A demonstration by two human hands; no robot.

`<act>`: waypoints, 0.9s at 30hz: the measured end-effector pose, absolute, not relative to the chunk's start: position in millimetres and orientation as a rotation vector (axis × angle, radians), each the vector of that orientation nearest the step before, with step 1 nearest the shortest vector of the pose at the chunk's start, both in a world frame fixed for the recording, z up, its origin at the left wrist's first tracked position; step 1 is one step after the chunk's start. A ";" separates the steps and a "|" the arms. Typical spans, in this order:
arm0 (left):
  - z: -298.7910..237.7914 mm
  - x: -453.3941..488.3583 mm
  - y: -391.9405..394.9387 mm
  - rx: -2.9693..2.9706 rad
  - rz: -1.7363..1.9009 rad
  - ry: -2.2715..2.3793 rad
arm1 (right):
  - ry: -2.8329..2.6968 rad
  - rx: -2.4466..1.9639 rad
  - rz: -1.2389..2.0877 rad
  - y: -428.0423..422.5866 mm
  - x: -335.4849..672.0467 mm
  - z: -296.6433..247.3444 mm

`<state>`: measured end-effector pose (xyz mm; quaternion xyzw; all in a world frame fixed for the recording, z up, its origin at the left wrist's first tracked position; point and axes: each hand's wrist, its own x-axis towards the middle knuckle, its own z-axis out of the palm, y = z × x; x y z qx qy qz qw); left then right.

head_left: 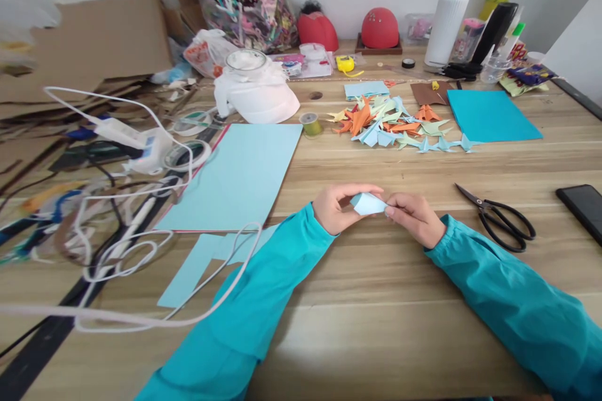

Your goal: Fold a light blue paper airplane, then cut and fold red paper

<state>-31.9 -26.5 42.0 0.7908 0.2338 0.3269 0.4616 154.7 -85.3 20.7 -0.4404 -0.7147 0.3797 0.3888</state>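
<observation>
A small folded piece of light blue paper (369, 204) is held above the wooden table between both hands. My left hand (336, 207) grips its left side, fingers along the top and thumb below. At its right tip, the thumb and fingers of my right hand (416, 216) pinch the paper. Beyond the hands lies a pile of folded paper cranes (385, 122) in orange, pale green and light blue. Black-handled scissors (501, 216) rest to the right of my right hand, blades pointing away to the left.
Light blue sheets (239, 169) and cut strips (190, 269) lie on the left, near a looping white cable (235, 291). A spool of thread (310, 124) stands behind. At the right are a phone (583, 207) and bright blue paper (493, 116). Cardboard (103, 37) fills the back left.
</observation>
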 end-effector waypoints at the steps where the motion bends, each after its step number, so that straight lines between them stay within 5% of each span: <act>1: 42.0 -31.3 -26.2 1.956 0.814 0.557 | -1.816 -1.120 0.973 -84.9 154.5 20.6; 27: 25.9 -29.2 -20.1 1.732 0.873 0.498 | -1.837 -1.143 1.063 -81.8 155.0 22.0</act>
